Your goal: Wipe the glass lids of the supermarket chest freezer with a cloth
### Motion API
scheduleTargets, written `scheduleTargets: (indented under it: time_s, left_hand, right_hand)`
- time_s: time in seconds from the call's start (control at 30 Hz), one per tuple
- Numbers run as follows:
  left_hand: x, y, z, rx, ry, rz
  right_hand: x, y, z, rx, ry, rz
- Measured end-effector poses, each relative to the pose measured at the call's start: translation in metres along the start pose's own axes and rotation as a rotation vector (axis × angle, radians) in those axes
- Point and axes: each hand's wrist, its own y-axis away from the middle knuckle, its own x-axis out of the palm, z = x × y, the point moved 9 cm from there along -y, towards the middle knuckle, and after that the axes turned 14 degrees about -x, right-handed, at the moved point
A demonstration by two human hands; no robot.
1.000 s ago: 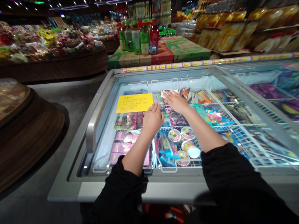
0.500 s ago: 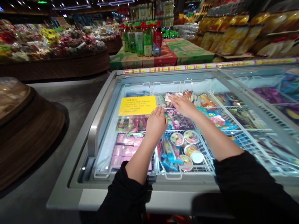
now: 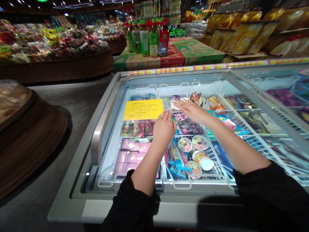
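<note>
My right hand [image 3: 189,109] reaches over the glass lid [image 3: 145,87] of a chest freezer, its fingers stretched and pressing on a white piece [image 3: 174,104] that looks like a tissue or cloth. That piece shows on either side of the fingers; the rest is hidden under them. Just nearer to me, my left hand [image 3: 164,127] lies flat on the glass, fingers together and straight, a ring on one. Its fingertips are beside the right edge of a yellow notice [image 3: 143,109]. Beneath the glass are wire baskets with ice-cream packs, round cups [image 3: 200,142] and pink boxes [image 3: 132,157].
A curved metal handle [image 3: 98,141] rises at the lid's left side. Behind the freezer, bottles [image 3: 154,38] stand on cartons [image 3: 201,53]. Round wooden display stands [image 3: 31,135] are to the left, with floor between. Jars [image 3: 246,37] fill the right back.
Both hands sit slightly further right in the picture, as does the freezer, so the view has shifted a little. The right forearm has swung outward somewhat. The fingers keep nearly the same pose.
</note>
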Motion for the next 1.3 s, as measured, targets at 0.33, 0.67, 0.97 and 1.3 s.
scheduleTargets:
  time_s: [0.33, 0.67, 0.97, 1.3]
  left_hand:
    - [-0.002, 0.0, -0.001, 0.001, -0.018, -0.019]
    - [0.001, 0.001, -0.001, 0.002, -0.034, -0.003]
    - [0.001, 0.0, -0.001, -0.003, -0.028, -0.004]
    - [0.0, 0.0, -0.001, 0.001, -0.026, -0.021]
  right_hand:
    - [0.007, -0.051, -0.013, 0.075, 0.105, 0.023]
    - [0.004, -0.037, -0.038, 0.074, 0.034, -0.055]
    - [0.009, -0.027, -0.007, -0.026, 0.024, 0.0]
    - [-0.003, -0.019, -0.03, 0.133, 0.153, -0.037]
